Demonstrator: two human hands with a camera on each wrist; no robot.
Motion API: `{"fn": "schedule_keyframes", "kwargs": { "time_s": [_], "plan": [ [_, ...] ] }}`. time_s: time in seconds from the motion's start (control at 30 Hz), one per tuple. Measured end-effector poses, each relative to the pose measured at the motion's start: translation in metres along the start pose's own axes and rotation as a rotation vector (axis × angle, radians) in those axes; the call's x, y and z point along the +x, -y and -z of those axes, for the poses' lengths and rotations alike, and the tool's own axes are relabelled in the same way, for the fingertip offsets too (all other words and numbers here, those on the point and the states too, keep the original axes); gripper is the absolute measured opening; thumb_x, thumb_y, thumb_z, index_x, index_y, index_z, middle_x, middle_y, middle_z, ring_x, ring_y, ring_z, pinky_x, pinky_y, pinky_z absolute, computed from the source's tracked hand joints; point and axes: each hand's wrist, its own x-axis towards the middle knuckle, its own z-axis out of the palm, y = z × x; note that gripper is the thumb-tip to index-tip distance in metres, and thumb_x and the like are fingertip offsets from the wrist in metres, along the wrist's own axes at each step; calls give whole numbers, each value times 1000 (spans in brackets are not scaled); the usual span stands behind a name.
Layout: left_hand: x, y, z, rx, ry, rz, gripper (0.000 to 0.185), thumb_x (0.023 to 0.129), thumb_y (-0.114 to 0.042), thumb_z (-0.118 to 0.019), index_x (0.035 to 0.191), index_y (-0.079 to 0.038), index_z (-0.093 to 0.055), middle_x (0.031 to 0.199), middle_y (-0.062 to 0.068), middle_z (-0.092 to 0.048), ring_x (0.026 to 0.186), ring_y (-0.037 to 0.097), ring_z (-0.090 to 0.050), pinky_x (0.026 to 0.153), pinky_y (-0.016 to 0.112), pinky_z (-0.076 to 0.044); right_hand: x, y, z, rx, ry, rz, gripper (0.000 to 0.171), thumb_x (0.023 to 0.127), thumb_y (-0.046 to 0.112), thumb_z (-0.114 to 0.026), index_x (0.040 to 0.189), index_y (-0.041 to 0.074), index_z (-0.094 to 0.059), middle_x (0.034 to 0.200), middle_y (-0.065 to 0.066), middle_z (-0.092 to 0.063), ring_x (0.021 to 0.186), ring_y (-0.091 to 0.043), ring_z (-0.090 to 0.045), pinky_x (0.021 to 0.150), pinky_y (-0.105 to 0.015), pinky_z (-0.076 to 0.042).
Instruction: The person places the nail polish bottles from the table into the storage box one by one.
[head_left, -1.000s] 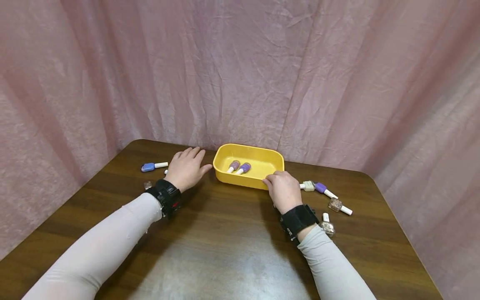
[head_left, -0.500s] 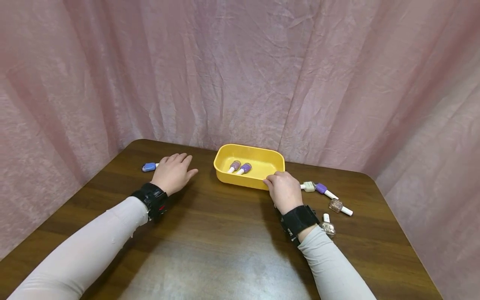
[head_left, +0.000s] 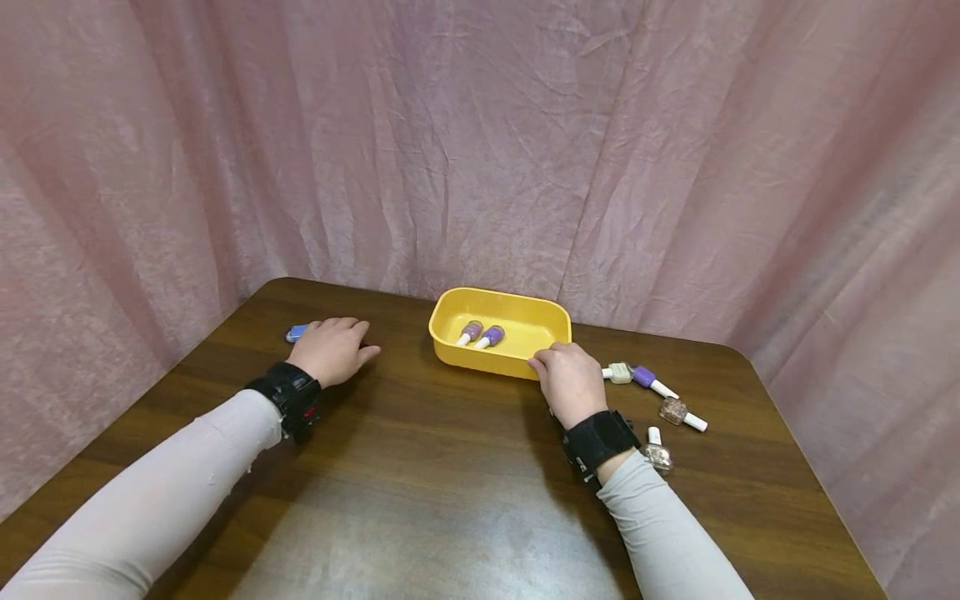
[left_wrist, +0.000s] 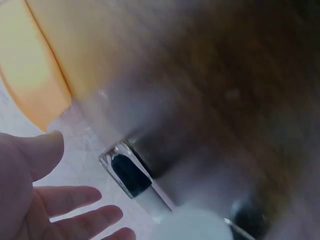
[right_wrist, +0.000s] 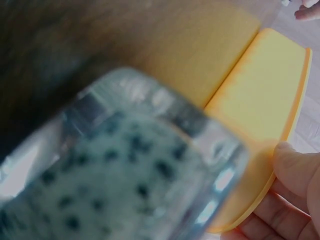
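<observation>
Two bottles point(head_left: 481, 334) in tray point(head_left: 501, 362)

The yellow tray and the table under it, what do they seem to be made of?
The yellow tray looks like moulded plastic: one even colour, rounded corners, smooth thin rim. The table looks like dark wood or a wood-look laminate: grain streaks run across it and its smooth top gives a soft sheen.

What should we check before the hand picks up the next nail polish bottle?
1. Left hand free to grab: ok, fingers relaxed, holding nothing.
2. Blue bottle within reach: ok, just beyond the left fingers.
3. Right hand steadying the yellow tray: ok, fingers on its near rim.
4. Room in the tray: ok, only two bottles lie inside.
5. Bottle caps screwed tight: cannot tell.
</observation>
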Motion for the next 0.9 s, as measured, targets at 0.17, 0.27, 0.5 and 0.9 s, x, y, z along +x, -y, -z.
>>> {"fn": "schedule_keyframes", "kwargs": {
  "time_s": [0.17,0.27,0.5,0.9],
  "plan": [
    [-1,5,2,3,70,8,65,113,-40,-63,157,7,-53,157,32,-55,147,54,-48,120,72,-35,-1,0,0,2,-14,7,13,102,20,-82,97,9,-86,90,-7,-77,91,-33,-72,76,-50,-60],
    [-1,8,2,7,94,1,66,112,-39,-65,157,7,-53,156,33,-55,146,55,-50,119,73,-36,-1,1,0,1,-15,7,13,102,20,-82,97,8,-86,90,-7,-77,90,-33,-72,76,-50,-60],
    [-1,10,2,36,124,-19,65,107,-35,-73,153,7,-57,147,31,-64,137,52,-59,112,72,-44,-1,1,0,-5,-12,6,14,102,20,-82,97,8,-86,89,-7,-77,89,-33,-72,75,-50,-60],
    [2,13,-2,60,108,-34,55,102,-26,-80,145,6,-65,131,28,-71,125,50,-66,102,69,-51,-1,1,0,3,-8,3,14,103,20,-82,98,8,-86,90,-7,-77,90,-33,-72,76,-49,-60]
  ]
}}
